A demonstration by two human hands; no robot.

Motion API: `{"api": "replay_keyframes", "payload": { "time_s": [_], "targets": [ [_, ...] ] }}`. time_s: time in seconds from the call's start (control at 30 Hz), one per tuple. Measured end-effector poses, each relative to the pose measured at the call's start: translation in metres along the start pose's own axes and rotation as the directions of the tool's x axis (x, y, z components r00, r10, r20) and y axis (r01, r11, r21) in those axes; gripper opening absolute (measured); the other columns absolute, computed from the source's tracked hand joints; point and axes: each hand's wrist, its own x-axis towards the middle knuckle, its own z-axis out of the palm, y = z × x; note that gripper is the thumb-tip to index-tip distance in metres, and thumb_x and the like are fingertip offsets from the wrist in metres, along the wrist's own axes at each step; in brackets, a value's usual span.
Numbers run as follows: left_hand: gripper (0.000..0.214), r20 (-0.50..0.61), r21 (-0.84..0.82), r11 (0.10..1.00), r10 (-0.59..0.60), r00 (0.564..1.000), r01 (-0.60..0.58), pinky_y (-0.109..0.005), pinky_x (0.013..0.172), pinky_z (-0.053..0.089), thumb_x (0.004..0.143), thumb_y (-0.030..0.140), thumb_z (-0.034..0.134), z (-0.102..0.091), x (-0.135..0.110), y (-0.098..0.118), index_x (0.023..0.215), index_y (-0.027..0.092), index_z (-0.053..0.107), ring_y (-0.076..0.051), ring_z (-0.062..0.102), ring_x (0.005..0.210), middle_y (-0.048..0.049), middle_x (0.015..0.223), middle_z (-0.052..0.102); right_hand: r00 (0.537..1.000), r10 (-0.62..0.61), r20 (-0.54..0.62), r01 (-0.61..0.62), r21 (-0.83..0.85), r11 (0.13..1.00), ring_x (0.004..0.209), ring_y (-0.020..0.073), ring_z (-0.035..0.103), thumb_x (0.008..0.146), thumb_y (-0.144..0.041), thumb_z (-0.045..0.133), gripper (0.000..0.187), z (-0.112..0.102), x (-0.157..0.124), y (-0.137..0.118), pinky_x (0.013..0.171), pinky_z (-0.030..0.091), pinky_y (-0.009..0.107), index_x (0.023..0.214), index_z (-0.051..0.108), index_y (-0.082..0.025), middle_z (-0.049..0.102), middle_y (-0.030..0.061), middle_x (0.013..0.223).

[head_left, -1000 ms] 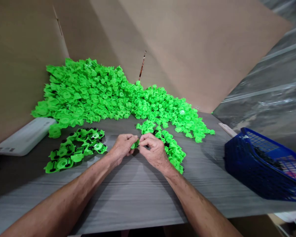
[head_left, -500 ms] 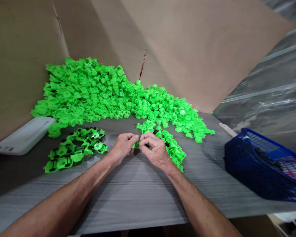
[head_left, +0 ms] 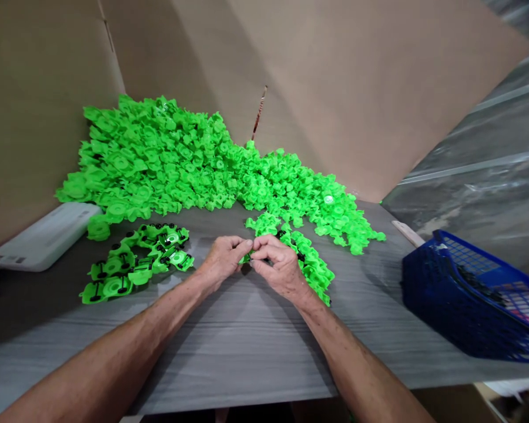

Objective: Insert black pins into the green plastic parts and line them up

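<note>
My left hand (head_left: 223, 261) and my right hand (head_left: 277, 265) meet at the middle of the table, fingertips pinching a small green plastic part (head_left: 245, 258). Their fingers hide most of it. Just behind my right hand, a strip of green parts with black pieces (head_left: 312, 264) lies on the table. Left of my left hand sits a group of green parts fitted with small black wheels (head_left: 136, 264). Beyond them rises a large heap of loose neon-green plastic parts (head_left: 167, 158).
A blue plastic mesh basket (head_left: 467, 299) stands tilted at the right. A flat white box (head_left: 44, 235) lies at the left. Cardboard walls (head_left: 357, 88) rise behind the grey wood-grain table (head_left: 229, 346), with a thin brown stick (head_left: 258, 113) against them and plastic sheeting at the right.
My hands have drawn closer together, and the green part is now more hidden by my fingers. The whole scene has shifted slightly in view as my head moved.
</note>
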Motion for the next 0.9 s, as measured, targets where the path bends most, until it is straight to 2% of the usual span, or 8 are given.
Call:
{"api": "replay_keyframes", "payload": {
  "time_s": [0.47,0.63,0.9],
  "targets": [
    [0.031,0.028,0.025,0.999,0.021,0.999,-0.022,-0.021,0.042,0.024,0.073,0.045,0.055,-0.0008,0.0001,-0.0025,0.059,0.017,0.057,-0.008,0.036,0.042,0.0054,0.044,0.044,0.998,0.065,0.021,-0.066,0.058,0.996,0.085,0.0164,0.06,0.074,-0.011,0.065,0.01,-0.001,-0.0011,0.0003,0.077,0.049,0.032,0.07,0.068,-0.02,0.06,0.0034,0.088],
    [0.031,0.023,0.016,1.0,0.001,1.0,-0.001,-0.021,0.041,0.022,0.071,0.045,0.057,-0.0008,0.0002,-0.0007,0.056,0.018,0.055,-0.007,0.034,0.041,0.0063,0.043,0.04,0.999,0.038,0.02,-0.04,0.071,0.997,0.082,0.0156,0.059,0.075,-0.01,0.063,0.012,-0.0004,-0.0004,0.0003,0.075,0.049,0.031,0.069,0.068,-0.02,0.059,0.0033,0.085],
    [0.031,0.023,-0.02,1.0,-0.01,1.0,0.01,-0.021,0.041,0.022,0.069,0.046,0.058,-0.0005,0.0007,-0.0026,0.058,0.017,0.055,-0.007,0.032,0.041,0.0072,0.043,0.039,0.996,0.081,0.031,-0.083,0.087,0.993,0.084,0.0165,0.06,0.074,-0.012,0.066,0.008,-0.0008,-0.0006,-0.0022,0.076,0.049,0.032,0.07,0.068,-0.019,0.061,0.0046,0.088]
  ]
}}
